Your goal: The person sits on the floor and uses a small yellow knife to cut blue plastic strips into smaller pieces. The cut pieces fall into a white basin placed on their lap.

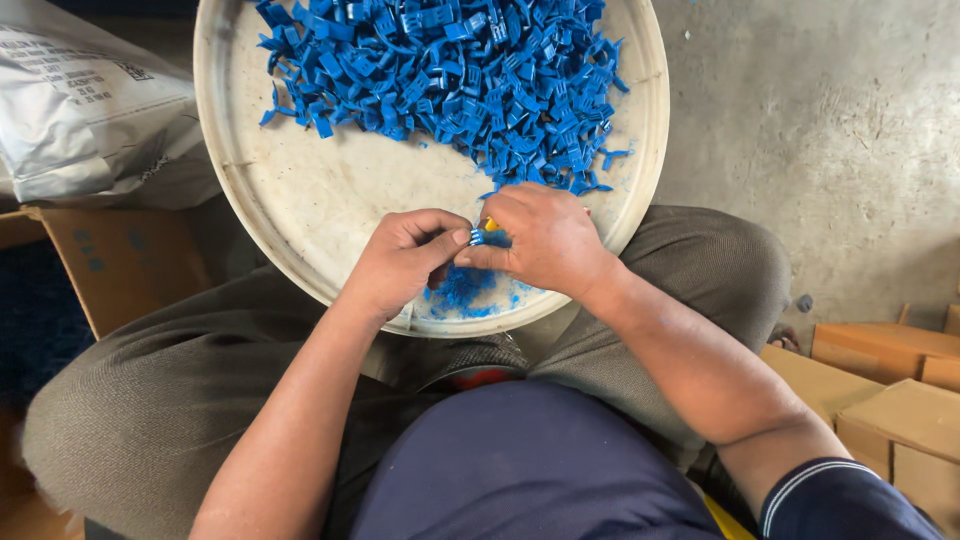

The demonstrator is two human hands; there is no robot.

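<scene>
A round off-white tray [300, 200] rests across my knees. A heap of several small blue plastic pieces [450, 70] fills its far half. Over the tray's near rim, my left hand [400, 262] and my right hand [545, 240] meet fingertip to fingertip. Between them they pinch one small blue plastic piece [477, 237]. A bit of yellow [489, 224] shows just behind it, partly hidden by my right fingers. Fine blue shavings [465, 290] lie on the tray under my hands.
A grey-white plastic sack [80, 110] lies at the upper left on a cardboard box [125, 265]. More cardboard boxes [890, 400] stand at the lower right. Grey concrete floor [820, 130] lies to the right of the tray.
</scene>
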